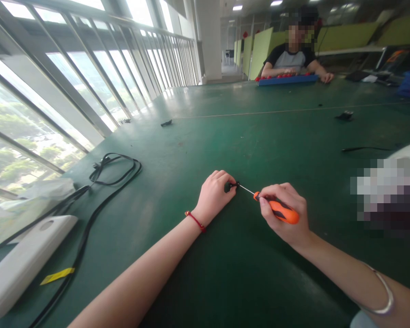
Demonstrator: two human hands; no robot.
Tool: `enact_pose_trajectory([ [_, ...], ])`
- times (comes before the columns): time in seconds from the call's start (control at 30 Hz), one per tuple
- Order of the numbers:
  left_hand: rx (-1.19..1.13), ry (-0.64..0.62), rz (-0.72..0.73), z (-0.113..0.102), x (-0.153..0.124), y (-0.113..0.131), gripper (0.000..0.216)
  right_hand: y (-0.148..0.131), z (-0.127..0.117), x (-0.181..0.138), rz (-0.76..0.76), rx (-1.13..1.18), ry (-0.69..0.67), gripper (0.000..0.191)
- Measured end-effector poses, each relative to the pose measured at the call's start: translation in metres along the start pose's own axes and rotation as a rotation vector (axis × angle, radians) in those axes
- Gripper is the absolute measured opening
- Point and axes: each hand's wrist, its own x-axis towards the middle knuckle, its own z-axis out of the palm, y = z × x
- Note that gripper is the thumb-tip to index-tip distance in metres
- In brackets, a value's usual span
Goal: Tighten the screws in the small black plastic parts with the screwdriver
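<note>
My right hand [289,216] is closed around the orange and black handle of a screwdriver [283,212]. Its thin metal shaft points left, and the tip meets a small black part [237,184]. That part is pinched between the thumb and fingers of my left hand [217,193], just above the green tabletop [205,150]. Most of the black part is hidden by the fingers, so its exact kind cannot be made out. A red cord bracelet circles my left wrist, and a silver bangle sits on my right forearm.
Left lie a white power strip [30,264], a black cable [89,223], yellow tape [57,276] and a plastic bag [30,200]. Small black pieces [344,115] rest farther off. Across the table a person [290,57] sits behind a blue tray [289,80] with red items.
</note>
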Motion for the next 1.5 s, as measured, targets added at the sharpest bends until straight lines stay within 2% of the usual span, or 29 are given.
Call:
enact_pose_trajectory([
  [0.37, -0.004, 0.006, 0.010, 0.0000, -0.0001, -0.0004, 0.005, -0.0009, -0.0009, 0.0008, -0.008, -0.010, -0.002, 0.010],
  [0.5, -0.007, 0.005, 0.009, 0.0004, 0.0000, -0.0006, 0.006, 0.0021, 0.0027, -0.0023, 0.068, 0.016, 0.020, 0.009],
  [0.63, -0.010, 0.010, 0.002, 0.0004, 0.0000, -0.0002, 0.006, 0.0041, 0.0049, -0.0040, 0.108, 0.119, 0.144, 0.040],
  [0.7, -0.015, 0.010, 0.005, 0.0004, 0.0000, -0.0004, 0.006, 0.0030, 0.0041, -0.0033, 0.098, 0.122, 0.112, 0.045],
  [0.83, -0.017, 0.007, 0.011, 0.0007, 0.0002, -0.0010, 0.005, 0.0013, 0.0028, -0.0033, 0.057, 0.023, 0.021, 0.023],
  [0.9, -0.013, 0.005, 0.010, 0.0007, 0.0003, -0.0010, 0.005, 0.0021, 0.0036, -0.0045, 0.064, 0.038, 0.064, 0.028],
  [1.0, -0.011, 0.001, 0.005, 0.0007, 0.0000, -0.0006, 0.006, 0.0031, 0.0044, -0.0052, 0.077, 0.063, 0.105, 0.047],
  [1.07, -0.010, 0.002, 0.006, 0.0008, -0.0003, -0.0005, 0.006, 0.0022, 0.0037, -0.0041, 0.057, 0.036, 0.072, 0.042],
  [1.17, -0.006, 0.004, 0.015, 0.0009, -0.0005, -0.0007, 0.005, 0.0002, 0.0027, -0.0024, 0.008, -0.009, 0.048, 0.022],
  [1.23, -0.003, 0.001, 0.021, 0.0009, -0.0004, -0.0007, 0.005, 0.0000, 0.0031, -0.0024, 0.008, 0.007, 0.084, 0.026],
  [1.3, -0.004, 0.000, 0.022, 0.0009, -0.0004, -0.0006, 0.005, 0.0005, 0.0039, -0.0029, 0.030, 0.035, 0.113, 0.040],
  [1.37, -0.008, 0.000, 0.022, 0.0009, -0.0005, -0.0005, 0.005, 0.0006, 0.0041, -0.0030, 0.034, 0.029, 0.097, 0.045],
  [1.5, -0.007, 0.001, 0.023, 0.0010, -0.0010, -0.0005, 0.005, -0.0008, 0.0027, -0.0023, -0.029, -0.028, 0.044, 0.024],
])
